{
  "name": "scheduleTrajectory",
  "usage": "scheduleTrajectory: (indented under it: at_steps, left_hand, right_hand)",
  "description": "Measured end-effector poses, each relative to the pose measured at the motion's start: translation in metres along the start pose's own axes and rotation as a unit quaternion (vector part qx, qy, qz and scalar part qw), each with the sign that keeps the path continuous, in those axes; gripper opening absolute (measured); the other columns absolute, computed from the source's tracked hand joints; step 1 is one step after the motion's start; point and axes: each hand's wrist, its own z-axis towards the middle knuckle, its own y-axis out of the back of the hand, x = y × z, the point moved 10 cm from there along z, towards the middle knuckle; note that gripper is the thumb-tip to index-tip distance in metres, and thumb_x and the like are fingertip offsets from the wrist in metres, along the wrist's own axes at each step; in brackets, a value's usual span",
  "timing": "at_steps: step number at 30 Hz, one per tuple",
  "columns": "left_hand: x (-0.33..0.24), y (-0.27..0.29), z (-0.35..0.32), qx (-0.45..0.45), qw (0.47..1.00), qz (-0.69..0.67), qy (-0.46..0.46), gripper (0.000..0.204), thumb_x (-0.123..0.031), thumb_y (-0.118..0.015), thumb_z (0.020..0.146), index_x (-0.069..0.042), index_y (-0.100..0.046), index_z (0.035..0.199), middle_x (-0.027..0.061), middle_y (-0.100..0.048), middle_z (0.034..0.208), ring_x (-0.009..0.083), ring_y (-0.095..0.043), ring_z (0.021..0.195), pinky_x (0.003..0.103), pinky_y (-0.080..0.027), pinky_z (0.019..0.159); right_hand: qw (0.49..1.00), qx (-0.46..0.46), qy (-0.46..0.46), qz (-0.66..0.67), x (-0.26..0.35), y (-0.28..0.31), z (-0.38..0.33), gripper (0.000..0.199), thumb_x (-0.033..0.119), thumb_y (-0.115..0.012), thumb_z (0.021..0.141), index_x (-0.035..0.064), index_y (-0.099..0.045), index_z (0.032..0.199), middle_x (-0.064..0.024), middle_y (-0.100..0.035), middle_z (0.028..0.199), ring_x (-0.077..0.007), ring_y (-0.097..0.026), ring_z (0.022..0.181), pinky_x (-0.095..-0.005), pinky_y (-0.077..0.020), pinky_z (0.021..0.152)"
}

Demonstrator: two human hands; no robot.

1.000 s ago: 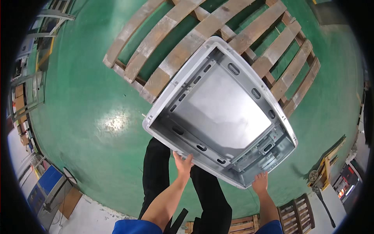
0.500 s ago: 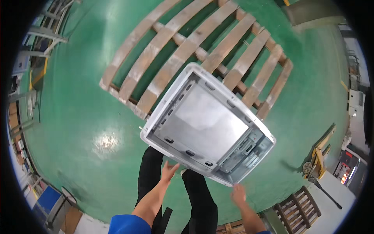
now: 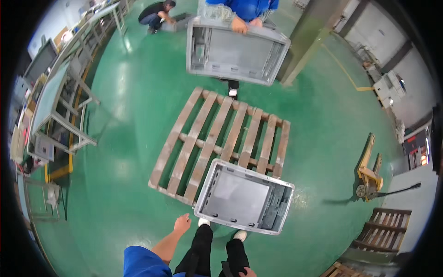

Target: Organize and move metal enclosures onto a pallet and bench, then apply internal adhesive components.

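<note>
A grey plastic crate (image 3: pixel 244 226) rests at the near right corner of the wooden pallet (image 3: pixel 198 144), part of it jutting past the pallet's near edge. It lies with its hollow side up, and some structured parts show at its right end. Left of the crate and apart from it, my left hand (image 3: pixel 182 223) holds nothing, its fingers loosely open. Down at the lower edge, beside my right leg, is my right hand (image 3: pixel 248 272), partly cut off; its visible fingers are apart and empty.
Beyond the pallet a person in a blue top grips another grey crate (image 3: pixel 240 51). Farther back someone crouches by a grey bin (image 3: pixel 177 23). A green pillar (image 3: pixel 307 41) stands at right, with a yellow pallet jack (image 3: pixel 369 173) nearer. Workbenches (image 3: pixel 55 97) line the left.
The crate now sits lower on the pallet, and both my hands have moved away from it. My view has lifted, bringing in the other people and the second crate.
</note>
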Motion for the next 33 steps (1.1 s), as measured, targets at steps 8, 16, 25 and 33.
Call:
scheduleTrajectory:
  at_steps: [8,16,25,33]
  left_hand:
    - [-0.071,0.068,-0.056,-0.001,0.987,-0.059,-0.147,0.031,-0.018,-0.054,0.072,-0.002,-0.053,0.099,0.0121,-0.06,0.075,0.0266,-0.058,0.072,0.034,-0.046,0.065]
    - [0.03,0.031,-0.18,0.079,0.99,0.044,-0.108,0.03,-0.027,-0.05,0.073,-0.009,-0.057,0.096,0.0154,-0.058,0.088,0.0294,-0.056,0.084,0.035,-0.044,0.072]
    - [0.04,0.044,-0.205,0.073,0.985,0.095,-0.127,0.033,-0.029,-0.05,0.072,-0.008,-0.058,0.096,0.0156,-0.057,0.092,0.0305,-0.054,0.087,0.036,-0.043,0.076]
    - [0.022,0.042,-0.166,0.167,0.976,0.065,-0.126,0.038,-0.028,-0.054,0.07,-0.009,-0.055,0.103,0.0139,-0.06,0.088,0.0263,-0.058,0.081,0.033,-0.045,0.074]
  right_hand:
    - [0.996,-0.05,0.026,0.072,-0.011,-0.018,-0.017,0.034,0.033,-0.053,0.07,0.0052,-0.06,0.088,-0.0133,-0.06,0.087,-0.0269,-0.057,0.081,-0.0329,-0.0445,0.071]
    - [0.941,-0.167,-0.013,0.295,-0.057,-0.046,-0.048,0.027,0.023,-0.05,0.072,0.0019,-0.06,0.084,-0.0101,-0.061,0.075,-0.016,-0.057,0.065,-0.0288,-0.0455,0.062]
    - [0.931,-0.163,-0.167,0.28,-0.169,-0.158,-0.127,0.021,0.02,-0.053,0.066,0.004,-0.062,0.076,-0.0077,-0.059,0.064,-0.0145,-0.056,0.059,-0.0273,-0.0435,0.055]
    - [0.86,-0.228,-0.181,0.419,-0.144,-0.164,-0.142,0.021,0.021,-0.054,0.063,0.0049,-0.062,0.074,-0.0113,-0.061,0.069,-0.0202,-0.055,0.057,-0.0324,-0.0427,0.054]
